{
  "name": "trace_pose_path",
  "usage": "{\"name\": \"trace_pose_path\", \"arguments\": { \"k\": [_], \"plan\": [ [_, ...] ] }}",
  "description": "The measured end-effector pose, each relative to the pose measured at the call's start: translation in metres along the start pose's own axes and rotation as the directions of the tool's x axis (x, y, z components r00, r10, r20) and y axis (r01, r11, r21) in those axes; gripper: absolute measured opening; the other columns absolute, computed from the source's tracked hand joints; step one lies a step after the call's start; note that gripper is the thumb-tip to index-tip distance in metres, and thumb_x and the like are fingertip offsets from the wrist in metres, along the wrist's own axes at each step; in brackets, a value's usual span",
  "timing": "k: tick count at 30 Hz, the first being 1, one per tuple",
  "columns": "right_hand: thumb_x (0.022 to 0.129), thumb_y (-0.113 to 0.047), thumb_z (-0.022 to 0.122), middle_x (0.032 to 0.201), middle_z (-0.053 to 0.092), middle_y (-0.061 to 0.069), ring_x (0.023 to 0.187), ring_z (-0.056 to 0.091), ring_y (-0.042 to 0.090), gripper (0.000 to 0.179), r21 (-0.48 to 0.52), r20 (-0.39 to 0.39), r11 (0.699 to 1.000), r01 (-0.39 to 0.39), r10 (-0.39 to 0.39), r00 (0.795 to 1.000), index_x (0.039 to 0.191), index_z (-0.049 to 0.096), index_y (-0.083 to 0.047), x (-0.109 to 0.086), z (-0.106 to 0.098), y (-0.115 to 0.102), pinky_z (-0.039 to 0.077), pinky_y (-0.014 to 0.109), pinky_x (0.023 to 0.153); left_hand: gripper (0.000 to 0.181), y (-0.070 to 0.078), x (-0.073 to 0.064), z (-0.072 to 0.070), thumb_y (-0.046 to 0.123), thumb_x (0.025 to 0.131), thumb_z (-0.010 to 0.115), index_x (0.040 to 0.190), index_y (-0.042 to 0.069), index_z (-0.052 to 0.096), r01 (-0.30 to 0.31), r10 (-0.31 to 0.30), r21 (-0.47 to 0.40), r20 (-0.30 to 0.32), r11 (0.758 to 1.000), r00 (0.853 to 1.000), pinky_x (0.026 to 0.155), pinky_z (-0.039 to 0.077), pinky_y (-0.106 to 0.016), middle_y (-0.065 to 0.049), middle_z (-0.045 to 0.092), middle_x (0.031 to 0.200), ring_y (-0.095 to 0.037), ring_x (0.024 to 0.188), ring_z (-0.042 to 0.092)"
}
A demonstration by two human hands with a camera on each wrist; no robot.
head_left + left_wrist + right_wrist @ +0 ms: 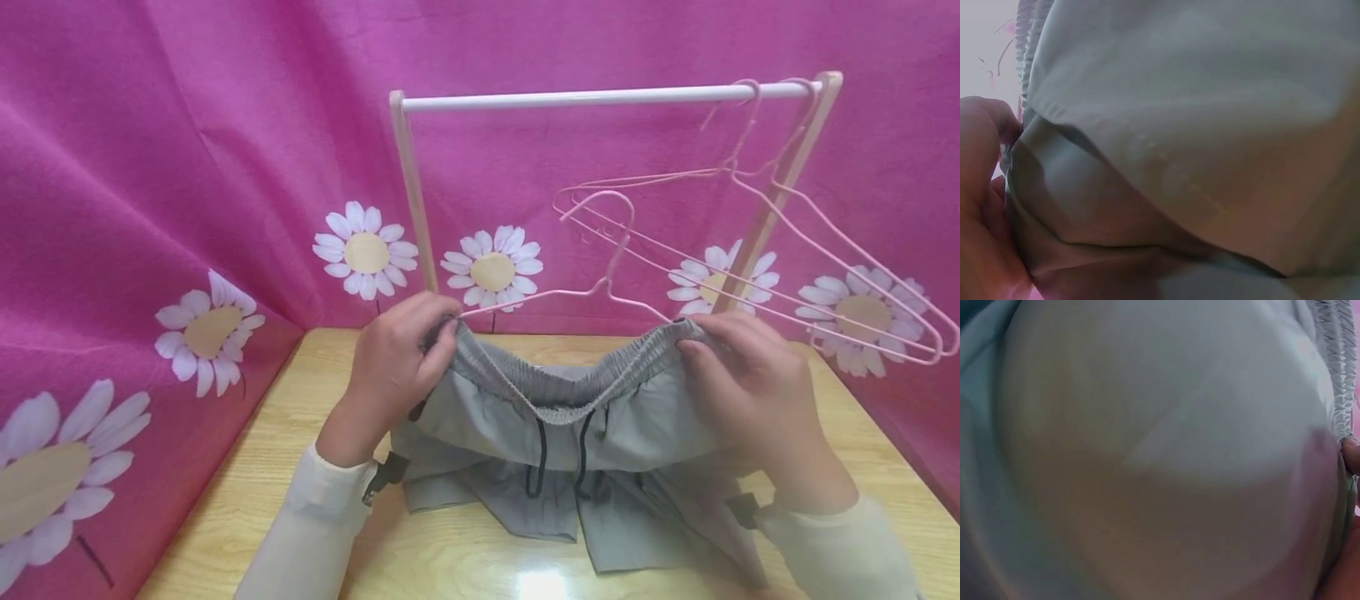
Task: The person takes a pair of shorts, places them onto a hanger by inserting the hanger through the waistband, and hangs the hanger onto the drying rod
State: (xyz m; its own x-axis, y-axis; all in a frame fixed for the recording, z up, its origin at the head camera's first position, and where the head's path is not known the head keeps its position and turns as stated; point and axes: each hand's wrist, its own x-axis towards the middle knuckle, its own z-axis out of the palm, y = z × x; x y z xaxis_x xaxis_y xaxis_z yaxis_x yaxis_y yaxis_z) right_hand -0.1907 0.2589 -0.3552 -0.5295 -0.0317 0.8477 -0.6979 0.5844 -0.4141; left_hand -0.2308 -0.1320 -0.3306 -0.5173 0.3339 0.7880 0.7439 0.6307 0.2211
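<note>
Grey shorts [495,425] with an elastic waist and dark drawstrings are held up over the table, legs drooping towards it. My left hand [397,358] pinches the waistband's left end. At the other end, my right hand [757,383] grips the waistband between thumb and fingers. A pink wire hanger [558,292] rises from behind the waist, its hook upright and its arms running to the two held corners; its lower part is hidden by the cloth. Pocket fabric [1147,156] fills the left wrist view. Blurred grey cloth [1179,412] covers most of the right wrist view.
Behind the shorts stands a rack with a white rail [600,98] and wooden posts. Two more pink hangers [847,250] hang at its right end. The wooden table [247,467] meets a pink curtain [225,125] printed with daisies at the back and sides.
</note>
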Motion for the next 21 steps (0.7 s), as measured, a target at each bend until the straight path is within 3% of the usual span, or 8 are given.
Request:
{"name": "trace_pose_path", "arguments": {
  "k": [7, 10, 15, 21],
  "plan": [
    [0.079, 0.016, 0.082, 0.118, 0.068, -0.033, 0.111, 0.064, -0.013, 0.039, -0.038, -0.019, 0.998, -0.042, 0.041, 0.999, 0.117, 0.079, 0.006, 0.001, -0.006, 0.005, 0.046, 0.007, 0.1, 0.015, -0.002, 0.001, -0.005, 0.015, 0.1, 0.069, 0.112, 0.01, 0.078, 0.063, -0.062, 0.025, -0.037, 0.998, 0.997, 0.07, 0.062, -0.038, -0.005, 0.076, 0.101, -0.018, 0.082, 0.068],
    [0.079, 0.015, 0.083, 0.12, 0.072, -0.028, 0.115, 0.064, -0.013, 0.041, -0.051, -0.035, 0.997, -0.051, 0.05, 0.998, 0.118, 0.08, 0.005, 0.002, -0.009, 0.007, 0.045, 0.008, 0.103, 0.016, -0.004, 0.001, -0.007, 0.014, 0.1, 0.068, 0.112, 0.01, 0.078, 0.072, -0.07, 0.034, -0.056, 0.997, 0.996, 0.07, 0.062, -0.039, -0.006, 0.077, 0.103, -0.019, 0.082, 0.068],
    [0.081, 0.01, 0.084, 0.121, 0.08, -0.007, 0.118, 0.067, -0.009, 0.041, -0.044, -0.023, 0.998, -0.038, 0.037, 0.999, 0.121, 0.08, 0.002, 0.003, -0.014, 0.011, 0.047, 0.011, 0.106, 0.017, -0.008, 0.001, -0.01, 0.015, 0.101, 0.067, 0.113, 0.011, 0.078, 0.086, -0.082, 0.048, -0.089, 0.995, 0.993, 0.067, 0.059, -0.039, -0.005, 0.078, 0.106, -0.02, 0.083, 0.069],
    [0.084, 0.004, 0.084, 0.12, 0.075, -0.022, 0.116, 0.067, -0.01, 0.038, -0.053, -0.026, 0.998, -0.021, 0.02, 0.999, 0.122, 0.08, 0.0, 0.004, -0.02, 0.015, 0.048, 0.01, 0.105, 0.015, -0.013, 0.0, -0.015, 0.019, 0.104, 0.067, 0.114, 0.011, 0.077, 0.135, -0.126, 0.071, -0.121, 0.988, 0.985, 0.059, 0.05, -0.036, -0.006, 0.075, 0.098, -0.019, 0.074, 0.061]
  ]
}}
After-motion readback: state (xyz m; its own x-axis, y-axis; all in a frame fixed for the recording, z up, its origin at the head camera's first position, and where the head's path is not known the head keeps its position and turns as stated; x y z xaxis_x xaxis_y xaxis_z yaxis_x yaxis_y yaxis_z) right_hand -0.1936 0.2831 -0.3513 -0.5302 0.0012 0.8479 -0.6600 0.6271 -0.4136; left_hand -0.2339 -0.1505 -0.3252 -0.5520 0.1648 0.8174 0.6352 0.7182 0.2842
